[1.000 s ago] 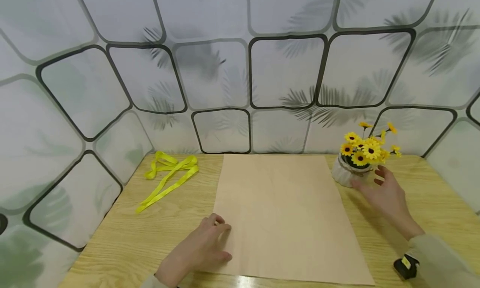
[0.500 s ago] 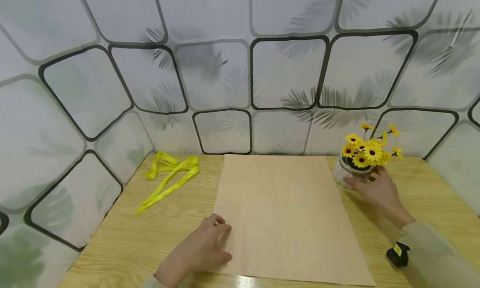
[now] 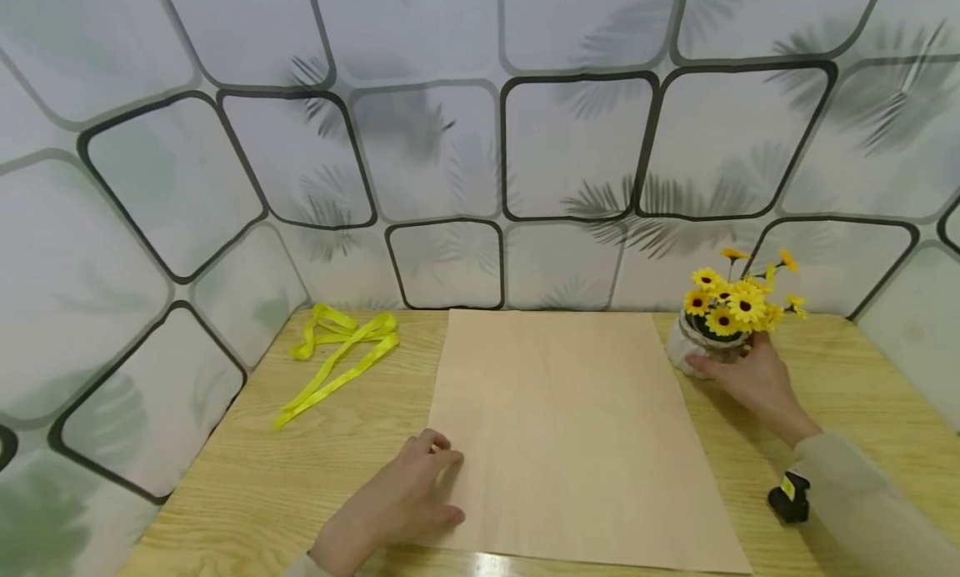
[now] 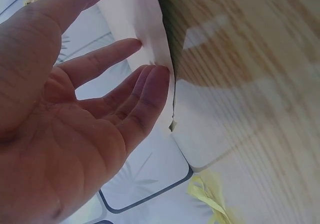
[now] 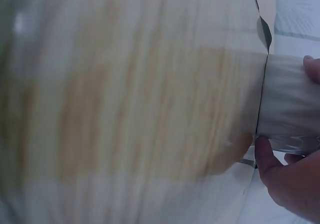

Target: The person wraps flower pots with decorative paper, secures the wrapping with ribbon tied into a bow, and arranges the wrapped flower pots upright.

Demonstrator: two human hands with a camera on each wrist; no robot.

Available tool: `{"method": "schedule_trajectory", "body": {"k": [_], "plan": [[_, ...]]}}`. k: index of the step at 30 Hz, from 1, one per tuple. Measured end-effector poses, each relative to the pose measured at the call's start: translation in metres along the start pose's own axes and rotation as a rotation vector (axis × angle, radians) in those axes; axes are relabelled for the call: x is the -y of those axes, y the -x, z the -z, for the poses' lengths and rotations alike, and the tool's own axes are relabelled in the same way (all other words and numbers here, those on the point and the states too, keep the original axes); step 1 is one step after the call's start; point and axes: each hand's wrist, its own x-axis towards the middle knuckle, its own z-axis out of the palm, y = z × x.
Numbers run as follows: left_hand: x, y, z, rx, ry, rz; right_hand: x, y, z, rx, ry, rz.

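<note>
On the wooden table point(image 3: 262, 485) lies a large sheet of light brown paper point(image 3: 555, 427). My left hand point(image 3: 397, 498) rests along its left edge near the front; in the left wrist view its loosely bent fingertips point(image 4: 159, 76) touch the paper point(image 4: 150, 18). At the back right stands a white pot of yellow artificial flowers point(image 3: 693, 348), beside the paper's edge. My right hand point(image 3: 757, 385) grips this pot, thumb at its front and fingers around its right side. The right wrist view shows the pot's side wall point(image 5: 287, 103) with the thumb and fingers against it.
A yellow ribbon point(image 3: 337, 368) lies in loose loops at the back left. A small black and yellow object point(image 3: 789, 498), like a tape measure, sits beside the right sleeve point(image 3: 855, 485). A patterned fabric wall point(image 3: 442, 168) stands behind the table.
My right hand has moved left onto the flower pot and closed its thumb and fingers around it. The left hand has stayed in place on the paper.
</note>
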Motion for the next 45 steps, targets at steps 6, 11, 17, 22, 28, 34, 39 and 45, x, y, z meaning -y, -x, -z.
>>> {"method": "schedule_trajectory", "body": {"k": [6, 11, 17, 22, 28, 34, 39, 45], "plan": [[0.0012, 0.0007, 0.0, -0.01, 0.006, -0.015, -0.003, -0.0041, -0.0001, 0.014, -0.043, 0.035], [0.0005, 0.0007, 0.0001, -0.027, 0.0, -0.03, -0.0047, -0.006, -0.0003, -0.012, -0.053, 0.063], [-0.0005, -0.0002, -0.0001, -0.046, -0.025, -0.032, -0.0073, -0.0082, -0.0003, -0.023, -0.072, 0.09], [0.0001, -0.0008, 0.0005, -0.045, -0.029, -0.038, -0.0043, -0.0081, -0.0003, -0.024, -0.082, 0.087], [0.0013, -0.0008, 0.0005, -0.045, -0.03, -0.046, -0.0032, -0.0071, 0.0002, -0.045, -0.056, 0.092], [0.0013, -0.0004, -0.0007, -0.037, -0.021, -0.04, -0.0038, -0.0056, -0.0007, -0.051, -0.051, 0.07], [0.0011, -0.0003, -0.0017, -0.036, -0.02, -0.036, -0.0043, -0.0022, -0.0009, -0.053, -0.055, 0.061], [0.0009, 0.0002, -0.0012, -0.034, -0.021, -0.033, -0.0017, -0.0017, -0.0008, -0.047, -0.039, 0.011]]}}
